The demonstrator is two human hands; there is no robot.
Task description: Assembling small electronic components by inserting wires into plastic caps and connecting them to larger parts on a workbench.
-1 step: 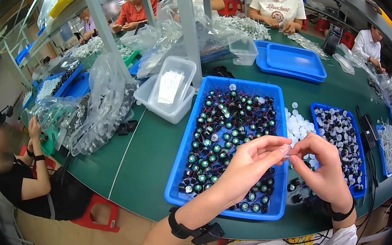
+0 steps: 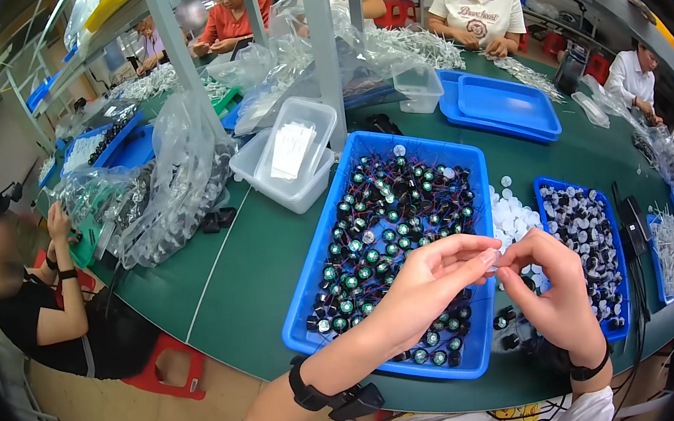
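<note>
The left hand (image 2: 429, 287) and right hand (image 2: 557, 285) meet fingertip to fingertip over the right edge of the big blue tray (image 2: 313, 292), at about 5 o'clock in the view. Between the fingertips sits a small pale part (image 2: 494, 264); both hands appear to pinch it, the left thumb and forefinger pressed together on it from the left, the right fingers curled in on it from the right, though the part is too small to tell what it is. The tray under the left hand is full of small black round pieces (image 2: 382, 239) with green or silver tops and thin wires. Just to its right, at 3 o'clock from the hands' meeting point, a heap of white caps (image 2: 513, 219) lies on the green table (image 2: 228, 273), and beyond that a smaller blue tray (image 2: 613, 262) holds black pieces with white tops. Each wrist wears a black band. At 12 o'clock from the big tray stand clear plastic bins (image 2: 297, 153), and at 1 o'clock two stacked blue lids (image 2: 508, 104). Clear bags (image 2: 175, 179) are heaped at 10 o'clock. Other people sit round the table: one in black at 9 o'clock, several at the far side.
</note>
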